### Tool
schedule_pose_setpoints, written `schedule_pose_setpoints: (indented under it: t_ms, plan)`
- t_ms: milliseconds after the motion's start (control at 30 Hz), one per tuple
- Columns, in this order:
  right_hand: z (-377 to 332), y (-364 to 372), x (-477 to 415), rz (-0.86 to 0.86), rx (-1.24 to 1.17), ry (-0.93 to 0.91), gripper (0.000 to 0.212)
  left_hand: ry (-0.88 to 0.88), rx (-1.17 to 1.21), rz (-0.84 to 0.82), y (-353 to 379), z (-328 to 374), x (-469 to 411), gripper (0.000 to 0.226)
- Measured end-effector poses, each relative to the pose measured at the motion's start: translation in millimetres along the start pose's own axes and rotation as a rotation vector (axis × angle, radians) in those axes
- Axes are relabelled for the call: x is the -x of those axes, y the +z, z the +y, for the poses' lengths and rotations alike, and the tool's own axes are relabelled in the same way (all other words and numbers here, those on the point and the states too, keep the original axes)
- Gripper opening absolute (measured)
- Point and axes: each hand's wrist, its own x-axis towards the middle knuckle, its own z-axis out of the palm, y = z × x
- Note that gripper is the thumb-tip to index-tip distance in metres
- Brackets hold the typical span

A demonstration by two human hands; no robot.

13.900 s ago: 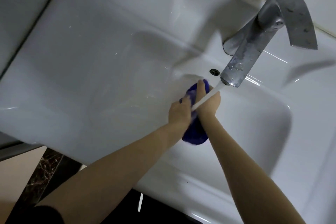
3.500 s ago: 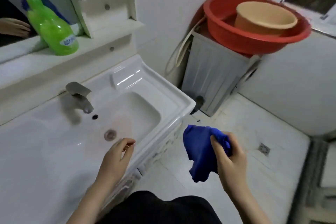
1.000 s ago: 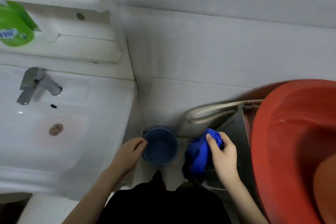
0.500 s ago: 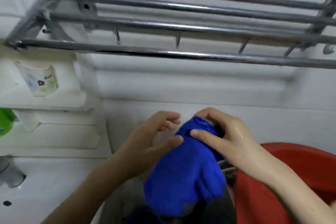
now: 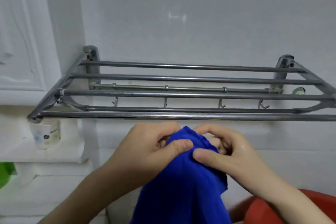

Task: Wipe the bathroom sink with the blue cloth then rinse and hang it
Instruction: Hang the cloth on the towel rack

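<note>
I have the blue cloth [image 5: 181, 183] pinched at its top edge between both my hands, just below the near rail of the metal towel rack [image 5: 181, 94]. My left hand [image 5: 151, 149] grips the left part of that edge, thumb pressed flat on the near face of the fabric and fingers curled behind it. My right hand [image 5: 225, 154] takes the right part the same way, thumb lying across the cloth and touching the tip of my left thumb, the other fingers bent behind the hem. Both hands are closed on the cloth, and the back of my right hand looks wet. The cloth hangs down from my grip in soft folds and runs out of the bottom of the view; its stitched hem shows at the top between my fingers. It does not touch the rack.

The rack is fixed to the white tiled wall [image 5: 200, 24], with several horizontal bars and a row of small hooks [image 5: 221, 104] under its far part. To the left, a white cup with a flower print [image 5: 46, 133] sits on a white shelf [image 5: 60, 154] beneath the rack's left corner. A bit of green bottle [image 5: 7, 173] shows at the far left edge, and a red basin's rim [image 5: 272, 207] shows at the lower right, beneath my right forearm.
</note>
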Motion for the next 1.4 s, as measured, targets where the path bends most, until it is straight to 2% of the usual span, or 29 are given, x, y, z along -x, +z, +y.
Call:
schedule_pose_setpoints:
  t_ms: [100,233,367,467,567,633,867,1067,1167,1300,1400]
  plan:
    - [1,-1,15,-0.012,0.19,0.007,0.031,0.013,-0.062,0.098,-6,9,5,0.044]
    - [-14,-4,27,0.008,0.275,-0.027,0.033,0.036,-0.136,0.185,-16,19,11,0.043]
    - [-52,-5,20,0.05,0.766,-0.336,0.018,0.052,-0.215,0.298,-34,29,8,0.046]
    - [-84,-12,-3,0.061,0.927,-0.477,0.012,0.032,-0.113,0.371,-50,36,-6,0.041]
    - [-104,-26,-35,0.063,0.935,-0.51,0.011,0.037,-0.071,0.383,-62,37,-25,0.023]
    - [-107,-33,-55,0.04,0.96,-0.499,0.01,0.018,-0.098,0.367,-68,33,-38,0.019]
    - [-107,-55,-118,0.005,1.102,-0.544,0.013,-0.041,-0.246,0.355,-85,10,-86,0.028]
    - [-95,-59,-154,-0.099,1.169,-0.426,0.015,-0.174,-0.378,0.198,-92,-7,-114,0.034]
    - [-81,-56,-155,-0.151,1.111,-0.385,0.015,-0.205,-0.414,0.125,-92,-13,-113,0.037]
    - [-80,-56,-146,-0.135,1.054,-0.429,0.015,-0.121,-0.477,0.132,-91,-11,-105,0.04]
    - [-83,-53,-134,-0.087,0.932,-0.447,0.011,-0.113,-0.302,0.178,-98,-7,-97,0.029]
